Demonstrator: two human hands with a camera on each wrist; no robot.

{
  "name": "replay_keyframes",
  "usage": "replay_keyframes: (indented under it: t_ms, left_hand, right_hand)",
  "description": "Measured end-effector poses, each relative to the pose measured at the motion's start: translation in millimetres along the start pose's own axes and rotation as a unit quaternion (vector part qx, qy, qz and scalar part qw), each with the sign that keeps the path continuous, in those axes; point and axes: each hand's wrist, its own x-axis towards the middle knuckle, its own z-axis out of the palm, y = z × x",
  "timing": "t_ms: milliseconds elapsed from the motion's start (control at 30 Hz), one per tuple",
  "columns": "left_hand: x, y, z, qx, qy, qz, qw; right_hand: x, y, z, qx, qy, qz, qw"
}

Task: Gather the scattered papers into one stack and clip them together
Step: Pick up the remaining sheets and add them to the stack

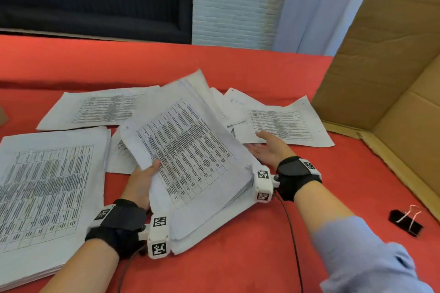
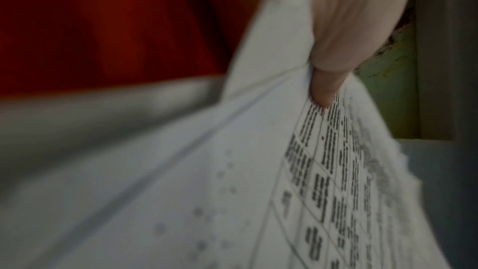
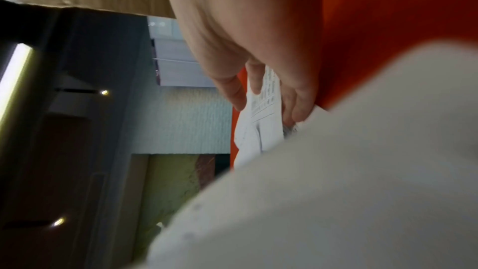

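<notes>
- Work surface: table under a red cloth (image 1: 238, 257). A large open cardboard box (image 1: 385, 59) stood at the right edge; a dark sofa (image 1: 95, 12), a white brick pillar and a pale curtain lay beyond the far edge.
- Writing: every sheet carried printed tables of small dark text; none of it could be read. The wrist cameras bore black-and-white square markers.
- Left hand (image 1: 140, 185): thumb (image 2: 323, 87) pressed on top of a held bundle of papers (image 1: 190, 154), the other fingers hidden beneath it, so the hand was clamped on the bundle's left edge. The bundle was tilted, near centre of the table.
- Right hand (image 1: 269, 150): fingers straight and slightly apart, palm up, just beside the bundle's right edge, fingertips at the near edge of a loose sheet (image 1: 285, 123); contact could not be confirmed.
- Other papers: a thick stack (image 1: 47, 185) at near left, a single sheet (image 1: 100, 107) at far left, more sheets overlapping behind the bundle.
- Black binder clip (image 1: 406, 221) lay on the cloth at near right, well apart from both hands.
</notes>
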Motion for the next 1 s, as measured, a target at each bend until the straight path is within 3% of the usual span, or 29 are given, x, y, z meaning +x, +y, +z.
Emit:
replay_keyframes:
  t_ms: [100,200,267,333,400,467,533,633,867,1000]
  left_hand:
    - [-6,3,4,0.021,-0.013,0.010,1.000]
    - [-8,4,7,0.051,-0.014,0.004,0.999]
    - [-8,6,9,0.081,-0.010,-0.012,0.997]
    - [-7,7,8,0.109,-0.005,-0.025,0.994]
    - [-10,8,8,0.122,-0.005,-0.031,0.992]
    - [-12,9,8,0.126,-0.008,-0.028,0.992]
    - [-12,8,8,0.125,-0.011,-0.022,0.992]
    - [-14,6,8,0.157,0.005,-0.001,0.988]
    - [-6,5,6,0.133,0.002,-0.021,0.991]
    - [-6,7,6,0.081,-0.009,-0.038,0.996]
  right_hand:
    - [3,-3,11,-0.036,0.014,-0.008,0.999]
    - [-13,-22,38,-0.068,-0.033,-0.128,0.989]
    - [-38,-45,58,-0.021,-0.064,-0.238,0.969]
    - [-67,-67,74,0.083,-0.155,-0.259,0.950]
    - [-92,-76,82,0.104,-0.248,-0.223,0.937]
    - [-99,-66,81,-0.006,-0.277,-0.174,0.945]
    - [-93,-45,72,-0.182,-0.263,-0.090,0.943]
    - [-76,-21,48,-0.377,-0.234,0.025,0.896]
    - [-59,-12,34,-0.492,-0.205,0.104,0.840]
    - [-59,-4,28,-0.601,-0.216,0.165,0.752]
